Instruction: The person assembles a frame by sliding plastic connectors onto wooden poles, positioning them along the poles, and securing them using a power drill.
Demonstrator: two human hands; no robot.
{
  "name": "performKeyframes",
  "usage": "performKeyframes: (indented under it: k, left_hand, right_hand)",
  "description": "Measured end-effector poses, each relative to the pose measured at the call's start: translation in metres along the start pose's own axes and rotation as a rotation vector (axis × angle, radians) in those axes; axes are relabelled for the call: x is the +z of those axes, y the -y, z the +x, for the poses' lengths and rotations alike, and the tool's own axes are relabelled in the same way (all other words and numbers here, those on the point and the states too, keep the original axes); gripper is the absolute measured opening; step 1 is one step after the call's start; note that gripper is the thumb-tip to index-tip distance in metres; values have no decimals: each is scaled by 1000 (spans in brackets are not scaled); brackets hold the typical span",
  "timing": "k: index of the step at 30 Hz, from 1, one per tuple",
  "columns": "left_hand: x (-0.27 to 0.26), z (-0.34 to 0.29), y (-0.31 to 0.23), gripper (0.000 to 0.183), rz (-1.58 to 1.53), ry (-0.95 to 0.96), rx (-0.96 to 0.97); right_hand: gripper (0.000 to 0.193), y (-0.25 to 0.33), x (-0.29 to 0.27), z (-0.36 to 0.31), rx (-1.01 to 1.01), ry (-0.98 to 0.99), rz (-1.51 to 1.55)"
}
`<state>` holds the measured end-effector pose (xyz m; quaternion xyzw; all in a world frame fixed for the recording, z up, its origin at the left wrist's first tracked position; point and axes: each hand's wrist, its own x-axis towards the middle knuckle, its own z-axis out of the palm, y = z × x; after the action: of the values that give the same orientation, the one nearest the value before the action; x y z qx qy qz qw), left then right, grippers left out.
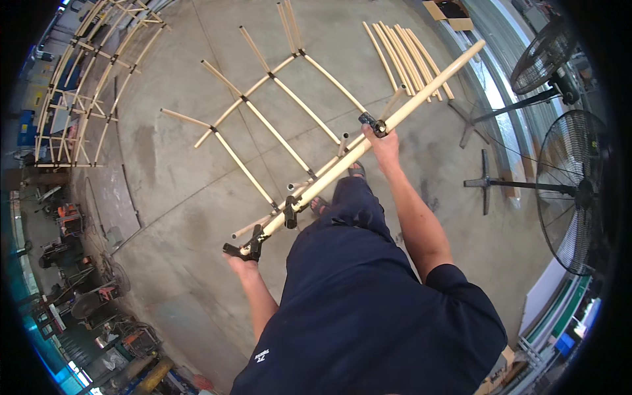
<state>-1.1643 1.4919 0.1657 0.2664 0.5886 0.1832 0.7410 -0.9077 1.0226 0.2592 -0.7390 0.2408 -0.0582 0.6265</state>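
Observation:
I hold a long cream pipe [428,89] slantwise in front of me. My left hand [241,264] grips its near end, by a black joint clamp [250,246]. My right hand [382,145] grips the pipe farther up, next to another black clamp [372,123]. A third clamp [291,212] sits between my hands. Short pipe stubs [343,143] stick out from the clamps. Below the pipe, a partly built frame of cream pipes [276,135] joined with black clamps lies on the concrete floor [178,191].
A bundle of loose cream pipes [405,59] lies on the floor ahead. A finished pipe rack [85,79] lies at the far left. Two standing fans [573,191] are on the right. Workshop machines [72,263] line the left side.

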Motion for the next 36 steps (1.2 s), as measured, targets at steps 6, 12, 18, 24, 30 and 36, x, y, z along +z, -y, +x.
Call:
performKeyframes:
  k: [6, 12, 18, 24, 30, 36]
  left_hand:
    - [-37, -41, -9, 52, 173, 301, -132]
    - [-73, -117, 1, 64, 597, 392, -111]
    - [-117, -179, 76, 57, 934, 412, 43]
    - [-128, -206, 162, 41, 1201, 209, 241]
    - [-123, -119, 186, 43, 1331, 155, 487]
    - [-117, 81, 267, 47, 1703, 213, 666]
  right_hand:
    - [42, -42, -30, -2, 81, -85, 185]
    - [45, -40, -64, 15, 178, 36, 174]
    - [30, -44, -118, 28, 195, 269, -40]
    - [39, -62, -174, 15, 125, 382, -42]
    - [33, -171, -193, 27, 275, 405, -10]
    - [24, -418, -166, 56, 563, 429, 56]
